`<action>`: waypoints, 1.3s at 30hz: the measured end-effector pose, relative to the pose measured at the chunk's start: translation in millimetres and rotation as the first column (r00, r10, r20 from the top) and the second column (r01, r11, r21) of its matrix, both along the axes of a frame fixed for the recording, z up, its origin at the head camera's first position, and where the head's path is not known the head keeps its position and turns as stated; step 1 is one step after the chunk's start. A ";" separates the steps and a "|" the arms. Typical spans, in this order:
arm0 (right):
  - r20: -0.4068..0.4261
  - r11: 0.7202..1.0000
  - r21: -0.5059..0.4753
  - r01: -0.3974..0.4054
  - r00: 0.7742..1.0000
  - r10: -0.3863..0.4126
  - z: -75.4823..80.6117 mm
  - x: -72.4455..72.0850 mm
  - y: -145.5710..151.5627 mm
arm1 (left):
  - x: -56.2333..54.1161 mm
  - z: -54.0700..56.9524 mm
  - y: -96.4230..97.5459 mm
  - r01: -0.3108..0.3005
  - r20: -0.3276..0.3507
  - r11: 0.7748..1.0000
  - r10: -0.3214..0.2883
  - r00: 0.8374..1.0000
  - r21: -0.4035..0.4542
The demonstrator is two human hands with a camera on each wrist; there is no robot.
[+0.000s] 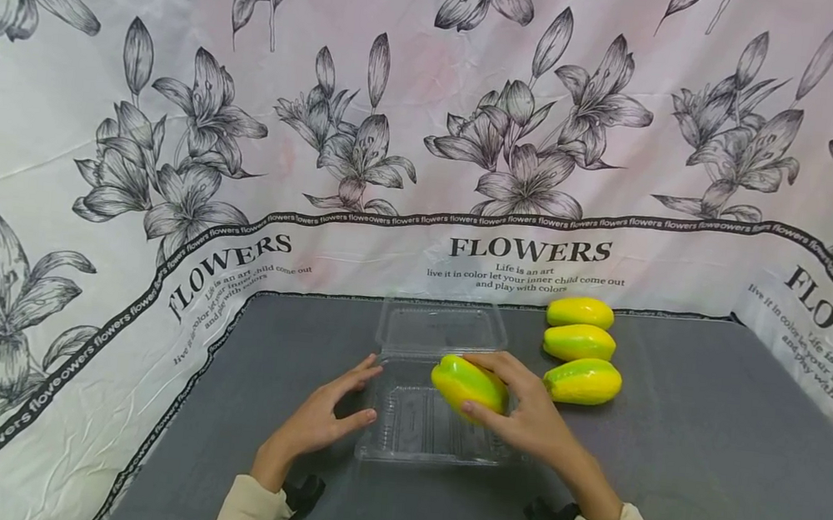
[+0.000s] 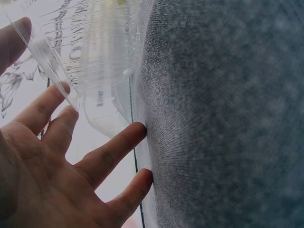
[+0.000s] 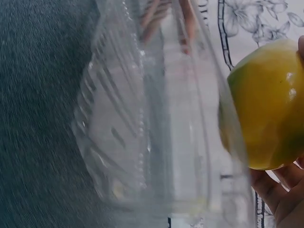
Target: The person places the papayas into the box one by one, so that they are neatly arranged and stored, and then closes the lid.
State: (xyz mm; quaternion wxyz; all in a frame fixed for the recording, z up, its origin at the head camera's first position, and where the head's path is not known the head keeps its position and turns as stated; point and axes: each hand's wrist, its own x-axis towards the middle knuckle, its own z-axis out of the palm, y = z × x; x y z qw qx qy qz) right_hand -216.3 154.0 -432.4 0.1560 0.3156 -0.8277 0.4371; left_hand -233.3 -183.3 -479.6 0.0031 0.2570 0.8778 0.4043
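The splayed left hand (image 1: pixel 316 420) is flanking a clear container (image 1: pixel 410 435), the right hand (image 1: pixel 531 416) gripping a yellow-green fruit (image 1: pixel 463 384); cloth (image 1: pixel 379 258) is reading "FLOWERS".

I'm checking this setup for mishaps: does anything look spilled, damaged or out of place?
Nothing stands out: no spill or damage shows. Three yellow-green fruits lie in a row on the gray table, the right hand holds a fourth fruit over the open clear container, and the left hand is at its left edge.
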 end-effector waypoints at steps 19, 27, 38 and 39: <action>0.040 1.000 0.005 0.027 0.999 -0.027 -9.5 -10.2 -29.4 | 0.3 0.7 0.7 -0.025 0.027 1.000 0.026 0.999 -0.015; 0.033 0.999 0.009 0.045 0.998 -0.046 -11.3 -13.5 -38.5 | -0.5 -0.6 1.5 -0.044 0.049 0.999 0.045 0.998 -0.018; 0.029 0.999 0.018 0.048 0.998 -0.048 -17.8 -18.6 -47.1 | 0.0 -0.5 1.9 -0.050 0.083 0.999 0.049 0.995 0.011; 0.027 0.999 0.020 0.045 0.999 -0.045 -18.9 -18.7 -48.1 | 0.4 -1.0 1.4 -0.046 0.080 0.999 0.045 0.996 0.011</action>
